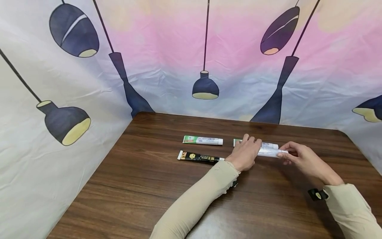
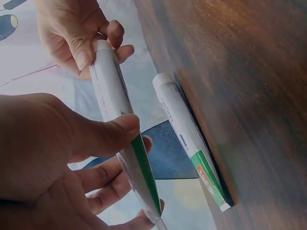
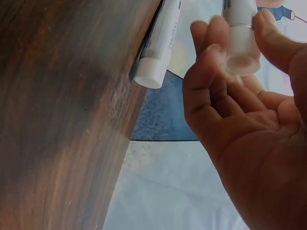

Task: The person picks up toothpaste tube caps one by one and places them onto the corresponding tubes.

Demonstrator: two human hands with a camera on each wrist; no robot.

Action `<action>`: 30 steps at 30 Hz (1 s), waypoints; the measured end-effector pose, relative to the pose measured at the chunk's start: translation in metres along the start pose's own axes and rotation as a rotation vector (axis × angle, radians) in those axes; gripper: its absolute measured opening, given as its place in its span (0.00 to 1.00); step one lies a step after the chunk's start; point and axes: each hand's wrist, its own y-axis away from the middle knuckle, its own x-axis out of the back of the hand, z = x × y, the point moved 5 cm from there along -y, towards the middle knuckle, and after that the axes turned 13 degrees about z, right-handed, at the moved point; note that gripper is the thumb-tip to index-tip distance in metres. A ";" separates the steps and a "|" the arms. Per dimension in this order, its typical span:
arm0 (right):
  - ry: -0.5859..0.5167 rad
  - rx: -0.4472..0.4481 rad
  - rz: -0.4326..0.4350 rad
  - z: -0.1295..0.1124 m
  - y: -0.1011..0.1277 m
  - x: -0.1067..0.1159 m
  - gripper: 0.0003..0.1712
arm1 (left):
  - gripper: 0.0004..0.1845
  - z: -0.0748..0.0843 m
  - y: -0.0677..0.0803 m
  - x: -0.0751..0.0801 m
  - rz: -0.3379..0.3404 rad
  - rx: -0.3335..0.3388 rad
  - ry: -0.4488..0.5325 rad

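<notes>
A white toothpaste tube with a green band [image 2: 111, 93] is held off the table by both hands. My left hand [image 1: 245, 153] grips its flat end, thumb on top and fingers beneath, as the left wrist view shows. At the other end my right hand [image 1: 308, 162] pinches the tube at its white cap [image 3: 242, 45] between thumb and fingers. Just behind it a similar white and green toothpaste tube [image 1: 269, 145] lies on the table, partly covered by the left hand in the head view. Left of the hands lie another green and white toothpaste tube [image 1: 203, 140] and a black toothpaste tube [image 1: 200, 157].
The tubes lie on a dark brown wooden table [image 1: 134, 189] with rounded back corners. Behind and left of it hangs a cloth backdrop [image 1: 173, 86] printed with lamps. The left forearm [image 1: 194, 205] crosses the table in front of the black tube.
</notes>
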 end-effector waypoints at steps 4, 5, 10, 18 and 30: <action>0.032 -0.006 -0.012 0.001 0.000 -0.001 0.15 | 0.26 0.000 0.001 0.000 0.003 0.003 0.002; 0.039 -0.004 -0.011 0.001 0.000 -0.001 0.16 | 0.26 0.000 0.001 0.000 0.005 0.004 0.004; 0.074 -0.018 -0.015 0.000 0.000 -0.002 0.26 | 0.24 0.003 0.002 0.004 0.034 -0.005 0.003; -0.071 -0.105 -0.079 0.005 0.002 -0.006 0.24 | 0.20 0.004 0.003 0.006 0.055 0.007 0.002; -0.005 0.016 -0.070 -0.003 0.002 -0.004 0.12 | 0.15 -0.002 0.004 0.010 0.048 0.026 0.018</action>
